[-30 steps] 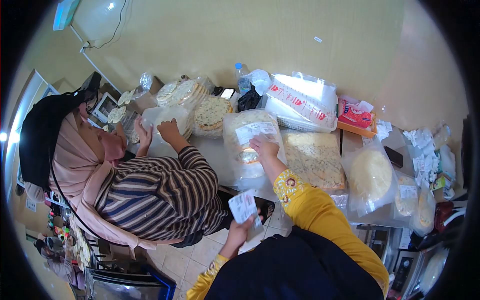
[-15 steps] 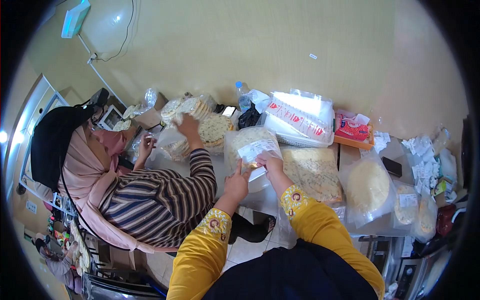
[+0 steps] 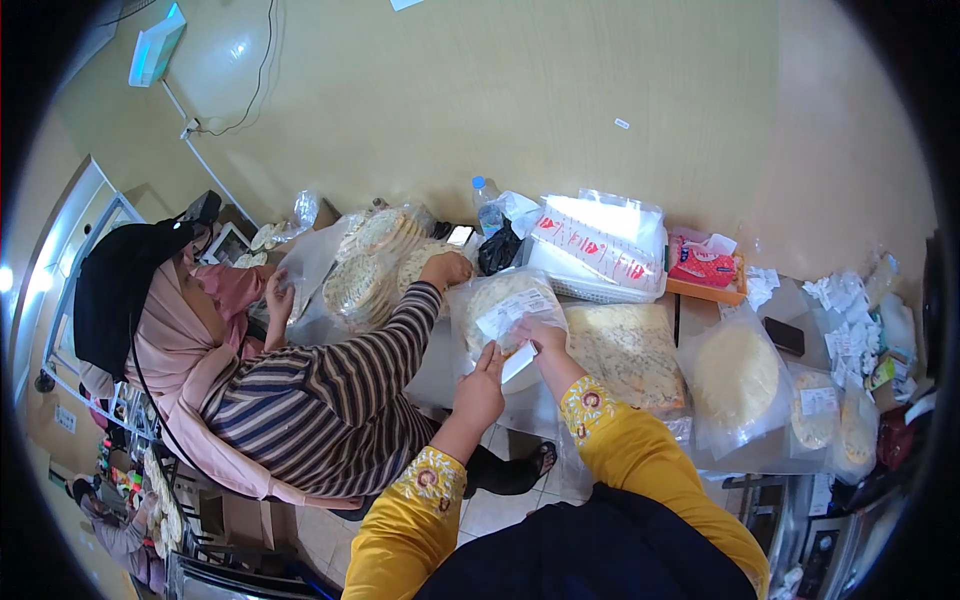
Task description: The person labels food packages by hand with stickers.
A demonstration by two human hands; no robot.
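A clear plastic bag of flat round breads [image 3: 490, 291] lies in front of me at the table edge. A white printed label [image 3: 518, 311] sits across its upper face. My left hand [image 3: 480, 387] rests at the bag's lower edge, its fingers stretched out side by side, touching the plastic. At the label's lower right corner is my right hand [image 3: 541, 338], fingers curled. From under them a blank white paper strip [image 3: 518, 363] sticks out, apparently in their grip; the fingertips are partly hidden.
To the right lie a bagged stack of speckled flatbreads [image 3: 625, 350], a bagged pale round [image 3: 736, 372] and a dark phone [image 3: 784, 336]. Behind stands a white basket of packaging [image 3: 598, 245]. At left, a co-worker in a striped top [image 3: 320, 400] reaches over bagged flatbreads [image 3: 362, 285].
The co-worker's arm has moved right across the breads, and their other hand now lifts a clear bag. My left fingers have shifted slightly down off the label; my right hand stays near its corner.
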